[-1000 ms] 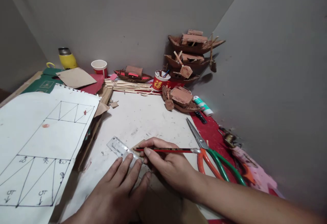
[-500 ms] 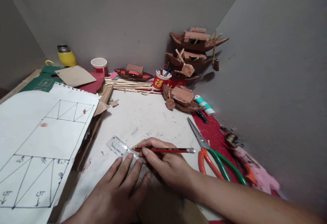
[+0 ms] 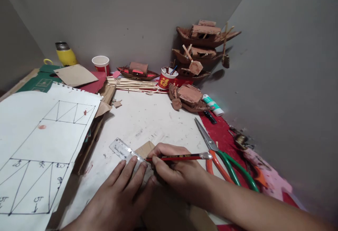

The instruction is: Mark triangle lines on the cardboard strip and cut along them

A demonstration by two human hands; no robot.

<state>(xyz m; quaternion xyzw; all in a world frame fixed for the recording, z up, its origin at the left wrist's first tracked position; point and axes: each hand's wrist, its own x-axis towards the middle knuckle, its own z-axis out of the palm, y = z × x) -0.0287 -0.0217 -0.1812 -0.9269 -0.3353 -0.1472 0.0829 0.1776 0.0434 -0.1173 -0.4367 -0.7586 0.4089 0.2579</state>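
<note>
A clear plastic ruler (image 3: 121, 149) lies aslant over a piece of brown cardboard (image 3: 144, 149). My left hand (image 3: 124, 188) is laid flat on the ruler, fingers stretched and slightly apart, pressing it down. In my right hand (image 3: 176, 167) a red and black pencil (image 3: 182, 157) is pinched between thumb and fingers. The pencil points left, its tip end close to the ruler's edge by my left fingertips; the exact tip is hard to make out. More brown cardboard (image 3: 169, 211) shows beneath both hands, partly hidden by them.
Scissors (image 3: 211, 145) with orange and green handles lie right of my right hand. At left is a sheet with a line drawing (image 3: 60, 139). Behind are wooden sticks (image 3: 134, 84), a paper cup with brushes (image 3: 167, 79), and several model boats (image 3: 188, 95). A glue tube (image 3: 213, 105) lies at right.
My right hand and the pencil have slid right along the ruler's edge, uncovering more of the cardboard piece. My left hand keeps its place on the ruler.
</note>
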